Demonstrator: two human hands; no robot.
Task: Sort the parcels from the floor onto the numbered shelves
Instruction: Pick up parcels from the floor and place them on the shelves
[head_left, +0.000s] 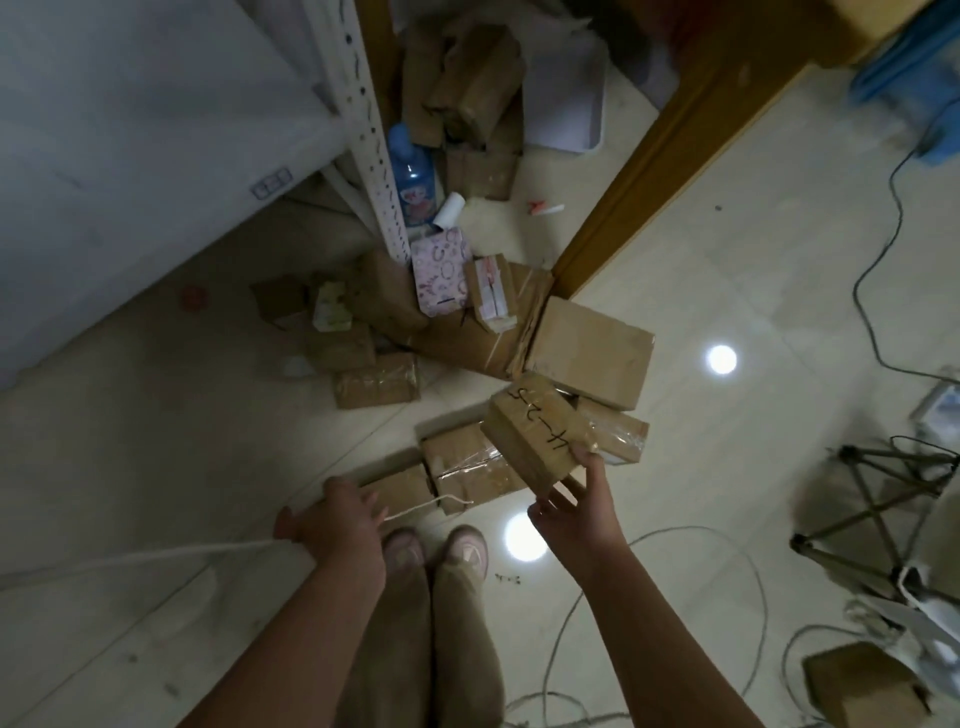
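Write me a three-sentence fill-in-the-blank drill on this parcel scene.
1. The right hand holds a box marked ____.
2. The bottle by the shelf post is ____ in colour.
3. The other parcels lie on the ____.
Missing words: 4-25; blue; floor.

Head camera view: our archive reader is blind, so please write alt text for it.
Looking down, a person's right hand grips a cardboard box with handwritten numbers above a pile of parcels on the tiled floor. The left hand reaches toward another box near their shoes.
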